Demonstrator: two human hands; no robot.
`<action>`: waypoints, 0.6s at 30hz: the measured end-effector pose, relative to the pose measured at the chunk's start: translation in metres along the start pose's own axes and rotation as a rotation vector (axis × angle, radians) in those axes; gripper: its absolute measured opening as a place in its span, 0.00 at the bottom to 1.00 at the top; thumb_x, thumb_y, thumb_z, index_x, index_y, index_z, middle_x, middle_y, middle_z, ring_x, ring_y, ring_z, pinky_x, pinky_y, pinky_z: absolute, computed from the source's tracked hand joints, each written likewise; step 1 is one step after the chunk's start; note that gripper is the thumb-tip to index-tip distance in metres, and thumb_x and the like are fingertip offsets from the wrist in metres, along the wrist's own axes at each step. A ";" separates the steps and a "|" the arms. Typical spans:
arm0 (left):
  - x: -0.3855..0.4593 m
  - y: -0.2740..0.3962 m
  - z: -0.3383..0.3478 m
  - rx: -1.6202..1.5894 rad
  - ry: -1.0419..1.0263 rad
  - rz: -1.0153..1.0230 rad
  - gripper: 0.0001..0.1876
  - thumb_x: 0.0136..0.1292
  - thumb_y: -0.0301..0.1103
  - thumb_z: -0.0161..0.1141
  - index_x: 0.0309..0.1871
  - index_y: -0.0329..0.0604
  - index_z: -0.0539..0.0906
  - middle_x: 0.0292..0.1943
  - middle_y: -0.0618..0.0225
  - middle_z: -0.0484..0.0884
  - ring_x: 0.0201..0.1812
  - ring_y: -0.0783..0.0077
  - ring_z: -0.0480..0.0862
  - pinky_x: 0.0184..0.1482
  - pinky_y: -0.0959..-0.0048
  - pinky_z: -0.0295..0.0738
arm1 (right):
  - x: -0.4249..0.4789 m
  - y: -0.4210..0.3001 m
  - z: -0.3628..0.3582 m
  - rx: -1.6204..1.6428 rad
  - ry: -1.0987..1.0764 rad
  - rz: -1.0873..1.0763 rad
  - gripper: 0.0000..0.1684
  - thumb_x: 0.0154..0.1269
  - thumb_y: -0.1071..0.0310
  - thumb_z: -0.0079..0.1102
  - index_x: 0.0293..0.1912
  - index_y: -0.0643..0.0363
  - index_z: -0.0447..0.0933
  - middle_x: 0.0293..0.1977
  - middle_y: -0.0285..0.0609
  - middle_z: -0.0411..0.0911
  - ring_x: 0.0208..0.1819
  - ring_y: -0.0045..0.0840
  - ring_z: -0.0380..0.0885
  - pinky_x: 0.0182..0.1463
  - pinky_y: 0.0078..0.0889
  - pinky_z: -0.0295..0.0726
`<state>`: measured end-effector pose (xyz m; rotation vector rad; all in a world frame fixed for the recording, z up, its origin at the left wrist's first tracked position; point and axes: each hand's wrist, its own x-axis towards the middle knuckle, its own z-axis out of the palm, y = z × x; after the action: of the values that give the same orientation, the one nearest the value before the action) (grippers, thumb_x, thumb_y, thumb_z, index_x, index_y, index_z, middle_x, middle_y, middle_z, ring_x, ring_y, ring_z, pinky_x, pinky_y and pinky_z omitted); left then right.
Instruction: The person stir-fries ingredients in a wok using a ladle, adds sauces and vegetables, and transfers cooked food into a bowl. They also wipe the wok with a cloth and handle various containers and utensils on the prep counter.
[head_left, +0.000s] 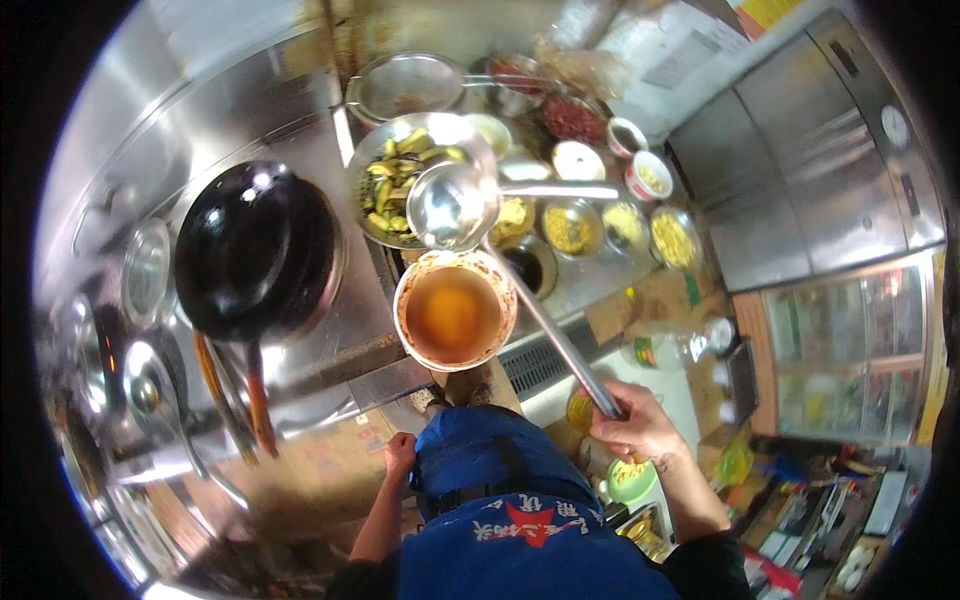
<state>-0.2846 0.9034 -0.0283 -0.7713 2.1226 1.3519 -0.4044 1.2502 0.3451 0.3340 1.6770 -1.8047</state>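
Note:
My right hand (634, 421) grips the handle end of a long metal ladle (551, 330). The ladle's shiny bowl hangs over the edge of a perforated metal strainer bowl (360, 176), which holds cut green vegetable pieces (386, 180), perhaps eggplant. Just below the ladle's bowl stands a white tub (401, 341) with sauce-smeared walls and orange-red liquid, blurred in the view. Down at my left side, my left hand (401, 454) is curled beside the blue apron (487, 465), with nothing visible in it.
A black wok (251, 255) sits on the steel stove at left, its handle pointing towards me. Several bowls of chopped ingredients (570, 229) crowd the counter at right. Behind them lies a round mesh strainer (409, 82). A steel refrigerator (817, 150) stands far right.

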 end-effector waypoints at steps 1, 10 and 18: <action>0.002 0.009 0.001 0.115 -0.006 -0.036 0.13 0.57 0.41 0.56 0.33 0.39 0.83 0.28 0.57 0.83 0.31 0.64 0.83 0.39 0.66 0.75 | -0.003 -0.003 0.006 0.056 0.008 0.039 0.29 0.56 0.81 0.60 0.58 0.65 0.66 0.20 0.35 0.71 0.11 0.14 0.68 0.09 0.15 0.64; -0.028 0.165 0.022 -0.159 -0.280 0.130 0.14 0.60 0.37 0.60 0.24 0.36 0.79 0.17 0.74 0.75 0.22 0.85 0.72 0.24 0.82 0.66 | -0.017 0.030 -0.043 0.792 -0.140 -0.136 0.33 0.63 0.72 0.56 0.65 0.60 0.56 0.22 0.34 0.64 0.15 0.12 0.63 0.11 0.15 0.60; -0.025 0.147 0.065 -0.181 -0.117 0.157 0.09 0.56 0.32 0.60 0.25 0.36 0.78 0.17 0.68 0.75 0.16 0.80 0.71 0.19 0.79 0.66 | -0.012 0.057 -0.151 0.511 0.108 -0.242 0.19 0.66 0.77 0.51 0.55 0.57 0.63 0.13 0.31 0.60 0.08 0.14 0.57 0.10 0.18 0.54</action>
<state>-0.3616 1.0186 0.0575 -0.5871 2.0248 1.6479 -0.3967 1.3993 0.2836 0.4666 1.3468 -2.4315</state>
